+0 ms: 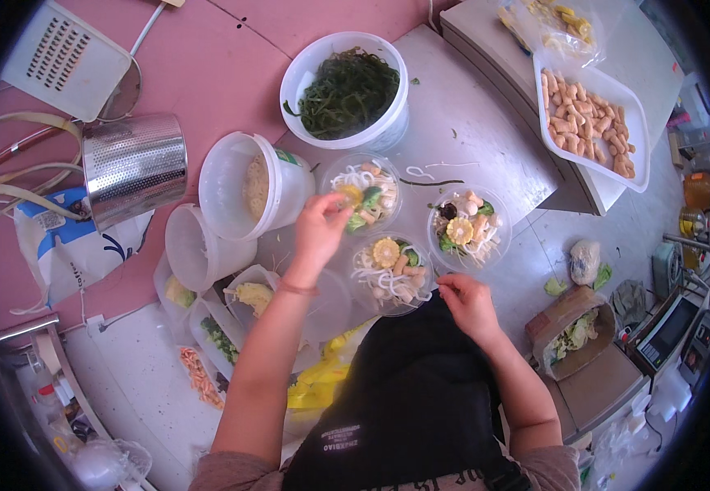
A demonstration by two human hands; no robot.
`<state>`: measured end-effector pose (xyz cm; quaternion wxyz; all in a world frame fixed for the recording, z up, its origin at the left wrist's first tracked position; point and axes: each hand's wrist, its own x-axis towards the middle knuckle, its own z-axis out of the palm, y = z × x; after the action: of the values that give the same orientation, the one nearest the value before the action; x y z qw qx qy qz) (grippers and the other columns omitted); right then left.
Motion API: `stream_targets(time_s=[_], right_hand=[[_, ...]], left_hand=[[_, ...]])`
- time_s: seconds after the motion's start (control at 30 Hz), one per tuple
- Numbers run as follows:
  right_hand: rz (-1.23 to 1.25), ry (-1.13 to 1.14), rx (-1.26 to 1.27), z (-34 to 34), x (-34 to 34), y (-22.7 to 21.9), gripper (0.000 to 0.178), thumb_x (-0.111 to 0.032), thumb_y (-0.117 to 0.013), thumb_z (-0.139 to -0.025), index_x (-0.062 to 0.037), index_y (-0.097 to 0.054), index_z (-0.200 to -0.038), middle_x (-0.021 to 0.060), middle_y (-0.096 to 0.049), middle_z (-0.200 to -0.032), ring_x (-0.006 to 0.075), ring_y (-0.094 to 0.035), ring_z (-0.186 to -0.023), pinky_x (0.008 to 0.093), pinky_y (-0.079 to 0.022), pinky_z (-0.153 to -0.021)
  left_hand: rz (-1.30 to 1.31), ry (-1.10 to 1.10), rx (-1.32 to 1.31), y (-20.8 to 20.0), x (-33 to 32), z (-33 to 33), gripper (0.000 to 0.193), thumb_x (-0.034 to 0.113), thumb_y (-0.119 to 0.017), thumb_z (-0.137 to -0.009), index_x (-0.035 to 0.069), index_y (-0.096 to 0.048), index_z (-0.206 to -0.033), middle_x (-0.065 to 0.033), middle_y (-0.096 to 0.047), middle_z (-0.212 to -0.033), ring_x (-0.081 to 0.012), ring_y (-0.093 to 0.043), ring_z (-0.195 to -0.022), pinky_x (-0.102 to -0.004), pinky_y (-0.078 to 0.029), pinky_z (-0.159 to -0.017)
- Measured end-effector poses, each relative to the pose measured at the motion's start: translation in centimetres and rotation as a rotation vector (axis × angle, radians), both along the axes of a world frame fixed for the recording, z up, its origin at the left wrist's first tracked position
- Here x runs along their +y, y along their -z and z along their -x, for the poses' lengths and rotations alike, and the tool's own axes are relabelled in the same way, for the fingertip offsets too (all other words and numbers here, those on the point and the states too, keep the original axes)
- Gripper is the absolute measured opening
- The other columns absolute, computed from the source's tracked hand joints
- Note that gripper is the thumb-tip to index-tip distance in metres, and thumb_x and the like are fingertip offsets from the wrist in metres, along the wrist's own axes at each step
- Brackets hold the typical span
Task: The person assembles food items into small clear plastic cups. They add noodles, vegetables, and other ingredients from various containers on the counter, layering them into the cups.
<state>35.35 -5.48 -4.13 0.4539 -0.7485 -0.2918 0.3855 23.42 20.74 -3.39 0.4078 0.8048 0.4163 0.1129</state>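
Note:
Three clear round bowls hold white noodles, broccoli and pale brown pieces. Over the far left bowl (pixel 389 214), my left hand (pixel 319 233) has its fingers closed on a slightly blurred yellow corn slice (pixel 350 195). Corn slices also lie on top in the near bowl (pixel 371 303) and the right bowl (pixel 498 255), and the right one shows a dark piece too. My right hand (pixel 469 304) hangs just right of the near bowl, its fingertips pinched together close to the rim. What sits between those fingertips, if anything, is too small to make out.
Beyond the bowls stands a white bucket of dark green strips (pixel 400 114). Left are a tipped white bucket (pixel 269 192) and a perforated metal strainer (pixel 134 168). A white tray of brown pieces (pixel 637 147) rests at the far right, above a cardboard box (pixel 563 368).

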Motion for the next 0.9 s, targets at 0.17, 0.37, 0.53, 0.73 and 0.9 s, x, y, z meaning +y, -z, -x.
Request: stream_targets(time_s=[0.17,0.37,0.53,0.73,0.9], right_hand=[[-0.031,-0.053,-0.074,1.1,-0.4,1.0,0.012,-0.008,-0.06,-0.08,-0.0016,-0.064,-0.088,0.0163,-0.063,-0.083,0.0325,-0.061,-0.078,0.0372,-0.049,-0.069],[-0.048,-0.1,-0.137,1.3,0.1,0.5,0.013,-0.006,-0.059,-0.077,-0.0028,-0.063,-0.089,0.0158,-0.062,-0.083,0.0333,-0.061,-0.078,0.0383,-0.049,-0.069],[-0.024,-0.058,-0.123,1.1,0.1,0.0,0.012,-0.007,-0.06,-0.077,-0.0034,-0.064,-0.089,0.0156,-0.063,-0.082,0.0325,-0.061,-0.077,0.0383,-0.049,-0.068],[-0.008,-0.034,-0.099,0.9,-0.1,0.2,0.011,-0.007,-0.061,-0.078,-0.0029,-0.064,-0.088,0.0155,-0.063,-0.081,0.032,-0.061,-0.075,0.0375,-0.049,-0.067],[-0.054,-0.048,-0.132,0.9,0.1,0.5,0.012,-0.007,-0.061,-0.078,-0.002,-0.063,-0.088,0.0153,-0.063,-0.081,0.0322,-0.061,-0.076,0.0372,-0.049,-0.068]], left_hand=[[-0.381,0.649,0.03,-0.5,-5.3,-1.3,0.008,0.011,-0.061,-0.073,0.008,-0.063,-0.08,-0.0078,-0.059,-0.085,-0.0254,-0.057,-0.083,-0.038,-0.045,-0.072],[-0.558,0.943,0.281,1.2,-8.5,-3.4,0.013,0.02,-0.06,-0.071,0.008,-0.061,-0.071,-0.0077,-0.059,-0.072,-0.0239,-0.058,-0.08,-0.0352,-0.04,-0.075],[-0.636,0.941,0.366,-0.2,-7.9,-3.4,0.014,0.02,-0.061,-0.071,0.007,-0.062,-0.073,-0.0073,-0.06,-0.069,-0.0237,-0.058,-0.078,-0.0369,-0.04,-0.073],[-0.502,0.76,0.188,-0.2,-5.6,-1.7,0.009,0.016,-0.061,-0.07,0.008,-0.059,-0.071,-0.0077,-0.059,-0.07,-0.0222,-0.058,-0.076,-0.0375,-0.038,-0.073],[-0.567,0.775,0.343,0.8,-8.1,-2.3,0.004,0.012,-0.059,-0.068,0.009,-0.057,-0.07,-0.0072,-0.059,-0.065,-0.0241,-0.059,-0.068,-0.0362,-0.037,-0.07]])
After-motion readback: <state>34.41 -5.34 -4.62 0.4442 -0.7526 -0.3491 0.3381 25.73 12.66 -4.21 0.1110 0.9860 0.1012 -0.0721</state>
